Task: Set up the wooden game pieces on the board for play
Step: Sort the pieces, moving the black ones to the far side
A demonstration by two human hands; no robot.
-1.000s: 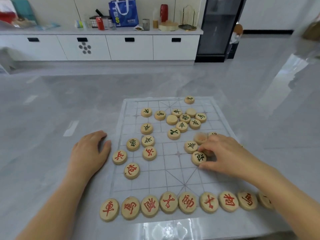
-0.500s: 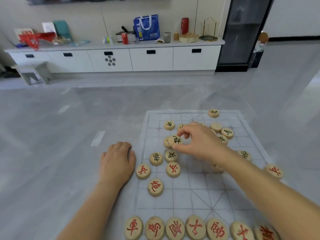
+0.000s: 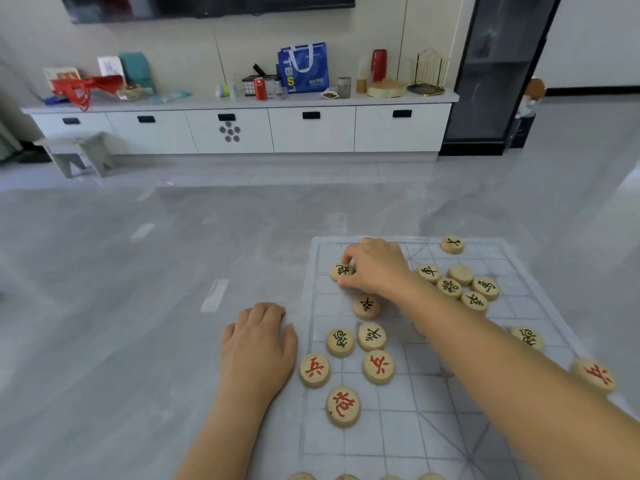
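Observation:
A pale grid board (image 3: 433, 410) lies on the grey floor with round wooden pieces scattered on it. My right hand (image 3: 375, 268) reaches to the board's far left corner and pinches a black-lettered piece (image 3: 341, 270) there. My left hand (image 3: 258, 344) rests flat on the floor just beyond the board's left edge, holding nothing. Red-lettered pieces (image 3: 343, 405) lie near my left hand, and a black-lettered cluster (image 3: 460, 284) sits right of my right wrist. The tops of a near row of pieces (image 3: 346, 477) show at the bottom edge.
A long white cabinet (image 3: 242, 129) stands along the far wall, carrying a blue bag (image 3: 303, 67), a red can and other items. A grey stool (image 3: 78, 155) is at the left, a dark glass cabinet (image 3: 495, 74) at the right.
My right hand picked up a black-lettered piece on the board's right side and carried it to the far left corner. The view has tilted up. My left hand has stayed put.

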